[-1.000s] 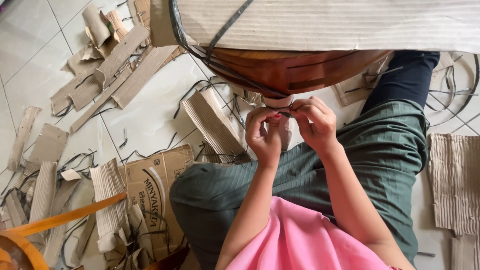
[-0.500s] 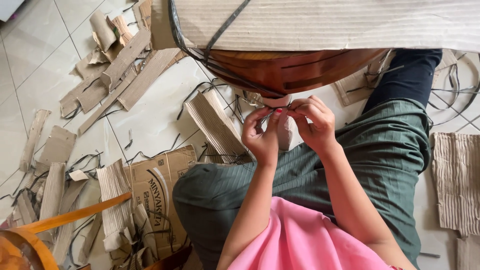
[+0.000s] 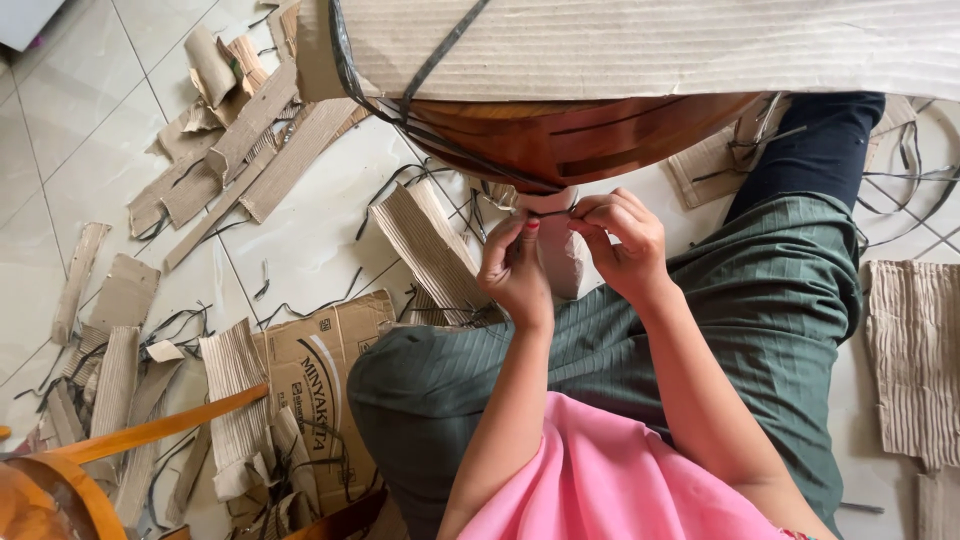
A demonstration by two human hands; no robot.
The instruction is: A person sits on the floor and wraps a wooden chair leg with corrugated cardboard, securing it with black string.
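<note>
I sit on a tiled floor with a round wooden piece [image 3: 570,140] in front of my knees, its top wrapped in corrugated cardboard [image 3: 650,45]. Thin black straps [image 3: 400,105] run over the wrapping and along the wood's curved edge. My left hand [image 3: 515,270] and my right hand [image 3: 615,245] meet just under that edge, each pinching an end of the thin black strap [image 3: 553,214] between fingertips. A pale foot [image 3: 557,250] shows between the hands. My green striped trousers [image 3: 640,350] and pink top [image 3: 600,480] fill the lower part.
Torn cardboard strips [image 3: 240,140] and loose black straps litter the tiles at left. A printed brown carton [image 3: 320,370] lies by my left knee. An orange wooden frame [image 3: 100,450] sits at lower left. More corrugated sheets [image 3: 910,350] lie at right.
My left hand has turned and closed its fingers on the strap; before, they were spread. Both hands stay under the wooden edge. The view has drifted slightly.
</note>
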